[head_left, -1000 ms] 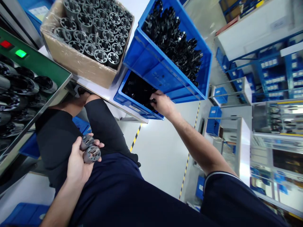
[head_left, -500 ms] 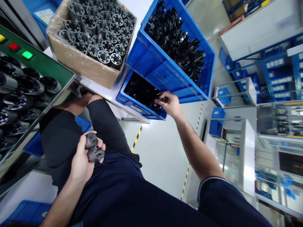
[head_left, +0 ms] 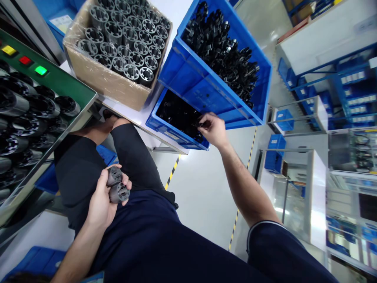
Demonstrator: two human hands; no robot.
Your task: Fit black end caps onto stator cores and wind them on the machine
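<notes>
My left hand (head_left: 101, 200), low in front of my lap, is closed around two motor stator cores (head_left: 119, 192), short grey hollow cylinders with slotted ends lying side by side. Over the front end of the small blue bin (head_left: 176, 138), my right hand (head_left: 214, 130) pinches a small black part (head_left: 204, 125); its shape is mostly hidden by the fingers. More glossy black parts (head_left: 176, 112) fill the bin below. A film-lined cardboard box (head_left: 108, 84) holds rows of upright stator cores (head_left: 131, 71).
A large blue crate (head_left: 203, 84) heaped with black ringlike parts (head_left: 224, 55) stands above the small bin. To the left, a green machine panel (head_left: 73, 84) with lit buttons borders a tray of larger slotted cylinders (head_left: 44, 106). Glass-sided benches (head_left: 318, 196) stand at right.
My right hand has lifted slightly from the bin's contents, with the black part now showing between its fingertips. The left hand keeps the same hold. The view has shifted a little.
</notes>
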